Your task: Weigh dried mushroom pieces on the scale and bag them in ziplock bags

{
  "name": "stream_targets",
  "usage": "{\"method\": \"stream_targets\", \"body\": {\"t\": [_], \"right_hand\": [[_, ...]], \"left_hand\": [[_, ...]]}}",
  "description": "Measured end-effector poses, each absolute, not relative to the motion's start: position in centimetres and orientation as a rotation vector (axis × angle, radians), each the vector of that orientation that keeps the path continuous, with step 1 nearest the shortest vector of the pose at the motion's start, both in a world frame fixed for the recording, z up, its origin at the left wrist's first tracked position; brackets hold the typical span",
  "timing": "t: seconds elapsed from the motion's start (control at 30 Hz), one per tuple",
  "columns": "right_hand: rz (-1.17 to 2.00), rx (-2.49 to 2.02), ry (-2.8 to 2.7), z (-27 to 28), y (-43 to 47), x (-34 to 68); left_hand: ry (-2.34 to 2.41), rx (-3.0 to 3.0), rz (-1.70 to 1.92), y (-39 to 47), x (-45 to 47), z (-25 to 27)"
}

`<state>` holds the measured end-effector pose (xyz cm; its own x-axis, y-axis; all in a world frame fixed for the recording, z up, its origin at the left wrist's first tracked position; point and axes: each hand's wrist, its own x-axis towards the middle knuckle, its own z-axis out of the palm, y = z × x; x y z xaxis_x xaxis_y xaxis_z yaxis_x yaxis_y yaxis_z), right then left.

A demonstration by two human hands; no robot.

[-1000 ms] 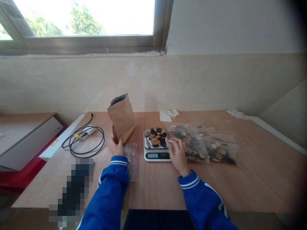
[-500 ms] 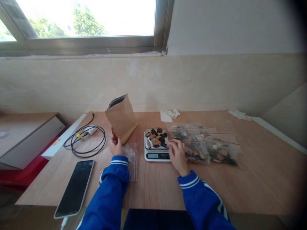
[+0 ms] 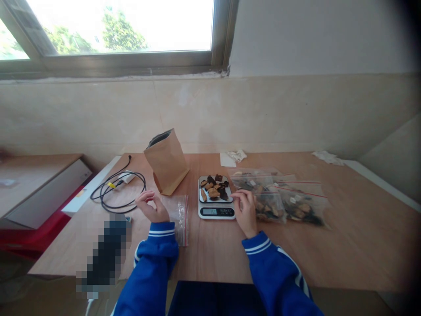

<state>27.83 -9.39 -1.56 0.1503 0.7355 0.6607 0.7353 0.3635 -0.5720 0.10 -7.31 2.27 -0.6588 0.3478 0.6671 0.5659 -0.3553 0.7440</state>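
A white kitchen scale [image 3: 205,212] stands mid-table, its display lit. Several dried brown and black slices [image 3: 213,193], of a kind I cannot name, lie on its plate. My right hand [image 3: 246,213] is at the scale's right edge, its bent fingers apart and holding nothing visible. My left hand [image 3: 153,207] is raised left of the scale with loosely curled, open fingers and nothing in them. Beyond it a brown paper bag [image 3: 168,164] stands open at the top. A clear zip bag [image 3: 179,217] lies flat beside my left wrist.
Several zip bags [image 3: 304,210] of similar dried pieces lie to the right of the scale. A coiled black cable [image 3: 103,199] and a blurred-out dark object [image 3: 105,254] are at the left. Crumpled tissue [image 3: 237,155] sits near the wall.
My left hand has let go of the paper bag's lower corner and moved left and slightly down. My right hand has drawn back a little from the pieces. The bag stays standing.
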Motion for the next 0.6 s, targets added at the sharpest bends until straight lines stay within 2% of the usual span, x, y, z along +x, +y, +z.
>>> {"method": "stream_targets", "body": {"t": [0.1, 0.27, 0.47, 0.6], "right_hand": [[0.003, -1.356, -1.563, -1.5, -9.4, 27.8], [-0.002, -1.305, -1.59, -1.1, -9.8, 27.7], [0.141, -1.113, -1.814, 0.8, -13.3, 24.2], [0.379, -1.062, -1.846, 1.4, -16.8, 19.5]], "left_hand": [[-1.823, -1.749, -1.902, -9.4, -0.4, 2.9], [-2.007, -2.573, -1.235, -12.2, -2.0, 1.7], [-2.072, -2.547, -0.853, -13.9, -1.9, 0.4], [-2.077, -2.489, -0.959, -14.5, -1.3, 1.0]]}}
